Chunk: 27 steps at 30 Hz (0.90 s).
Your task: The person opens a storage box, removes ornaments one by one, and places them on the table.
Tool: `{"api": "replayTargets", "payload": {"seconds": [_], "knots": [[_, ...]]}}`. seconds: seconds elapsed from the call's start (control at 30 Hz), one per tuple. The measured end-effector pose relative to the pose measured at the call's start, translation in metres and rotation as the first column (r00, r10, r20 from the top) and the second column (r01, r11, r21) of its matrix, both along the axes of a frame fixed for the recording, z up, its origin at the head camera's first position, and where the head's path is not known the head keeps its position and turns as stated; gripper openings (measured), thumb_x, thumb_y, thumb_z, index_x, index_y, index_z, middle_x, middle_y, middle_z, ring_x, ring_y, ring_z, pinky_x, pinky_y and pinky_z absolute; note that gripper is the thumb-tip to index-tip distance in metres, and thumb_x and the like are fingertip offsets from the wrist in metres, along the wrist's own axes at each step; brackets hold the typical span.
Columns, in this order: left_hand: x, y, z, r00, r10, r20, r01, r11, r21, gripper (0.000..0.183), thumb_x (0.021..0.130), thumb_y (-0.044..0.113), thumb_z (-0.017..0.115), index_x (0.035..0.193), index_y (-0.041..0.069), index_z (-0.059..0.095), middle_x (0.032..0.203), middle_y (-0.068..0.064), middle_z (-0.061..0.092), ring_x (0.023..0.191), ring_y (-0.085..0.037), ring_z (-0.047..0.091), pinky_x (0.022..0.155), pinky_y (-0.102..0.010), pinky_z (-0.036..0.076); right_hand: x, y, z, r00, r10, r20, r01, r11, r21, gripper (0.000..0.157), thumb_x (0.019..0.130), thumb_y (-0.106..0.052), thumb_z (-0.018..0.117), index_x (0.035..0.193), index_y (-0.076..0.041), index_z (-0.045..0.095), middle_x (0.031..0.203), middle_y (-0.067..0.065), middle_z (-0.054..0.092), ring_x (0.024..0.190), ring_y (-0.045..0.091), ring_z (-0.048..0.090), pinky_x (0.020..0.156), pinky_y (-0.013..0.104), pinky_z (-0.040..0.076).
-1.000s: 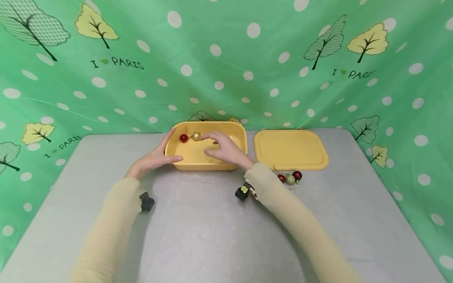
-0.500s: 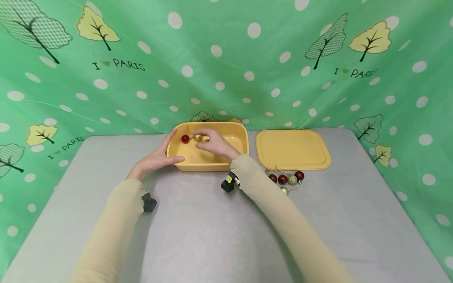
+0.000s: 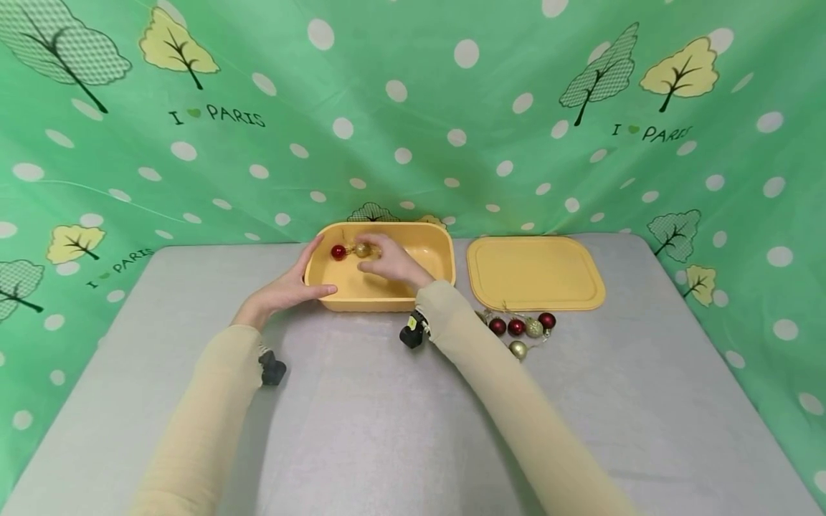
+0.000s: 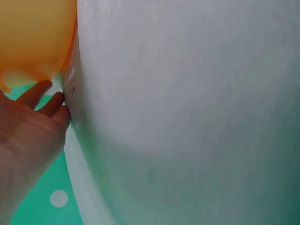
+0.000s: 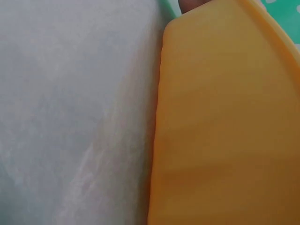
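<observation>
A yellow box without its lid stands at the back of the table. My left hand grips its left end, thumb on the front rim and fingers along the side; the left wrist view shows those fingers beside the yellow wall. Inside the box lie a red bauble and a gold bauble. My right hand reaches in over the front rim, its fingers and thumb curved around the gold bauble. Whether they pinch it I cannot tell. In the right wrist view the box's outer wall blocks the hand.
The flat yellow lid lies right of the box. Several red and gold baubles on strings lie in front of it, among them a gold bauble, partly behind the right sleeve. A green dotted curtain hangs behind the table.
My right hand has moved left inside the box to the gold bauble and stayed there. The forearm's shift uncovers more baubles on the table. My left hand keeps its hold on the box.
</observation>
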<state>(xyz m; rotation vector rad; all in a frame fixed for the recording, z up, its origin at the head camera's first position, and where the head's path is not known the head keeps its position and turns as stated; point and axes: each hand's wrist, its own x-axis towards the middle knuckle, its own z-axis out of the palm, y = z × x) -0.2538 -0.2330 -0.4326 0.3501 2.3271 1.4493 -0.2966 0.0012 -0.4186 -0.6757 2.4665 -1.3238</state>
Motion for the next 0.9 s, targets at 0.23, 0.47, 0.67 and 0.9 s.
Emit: {"api": "replayTargets", "payload": {"seconds": [0.23,0.47,0.67,0.9], "knots": [[0.0,0.0,-0.0007,1.0,-0.003,-0.005,0.003,1.0,-0.019,0.107,0.087,0.021,0.071,0.153,0.04,-0.011,0.16,-0.012,-0.011,0.143,-0.041,0.002,0.111,-0.061,0.007,0.0,0.0004,-0.0011,0.999,0.035,-0.004,-0.034,0.99,0.134,0.076,0.085,-0.012,0.071,0.151,-0.011,0.033,0.152,0.013,0.032,0.138,0.028,0.029,0.112,0.042,0.025],[-0.0002,0.0006,-0.0003,1.0,-0.006,-0.018,0.005,1.0,-0.022,0.107,0.087,0.021,0.071,0.154,0.037,-0.01,0.16,-0.011,-0.01,0.143,-0.041,0.003,0.111,-0.061,0.007,-0.0009,0.0009,-0.0019,0.998,0.052,-0.045,-0.042,0.976,0.215,0.065,0.086,-0.016,0.072,0.145,-0.01,0.044,0.138,0.012,0.047,0.129,0.028,0.034,0.107,0.041,0.03],[0.0008,0.0004,0.0013,1.0,-0.002,-0.029,0.001,1.0,-0.03,0.104,0.088,0.022,0.07,0.154,0.036,-0.009,0.16,-0.012,-0.009,0.143,-0.041,0.004,0.111,-0.06,0.008,-0.0001,0.0007,-0.0038,0.993,0.1,-0.056,-0.087,0.978,0.189,0.056,0.086,-0.014,0.072,0.138,-0.008,0.051,0.138,0.011,0.048,0.128,0.028,0.037,0.107,0.038,0.03],[0.0011,0.0012,0.0015,0.999,-0.01,-0.044,0.01,1.0,-0.013,0.103,0.088,0.02,0.07,0.155,0.033,-0.007,0.161,-0.01,-0.008,0.143,-0.04,0.005,0.112,-0.058,0.008,-0.0005,-0.0001,-0.0061,0.985,0.152,-0.078,-0.137,0.976,0.168,0.048,0.085,-0.011,0.072,0.13,-0.007,0.056,0.136,0.007,0.052,0.128,0.024,0.04,0.11,0.036,0.024]]}}
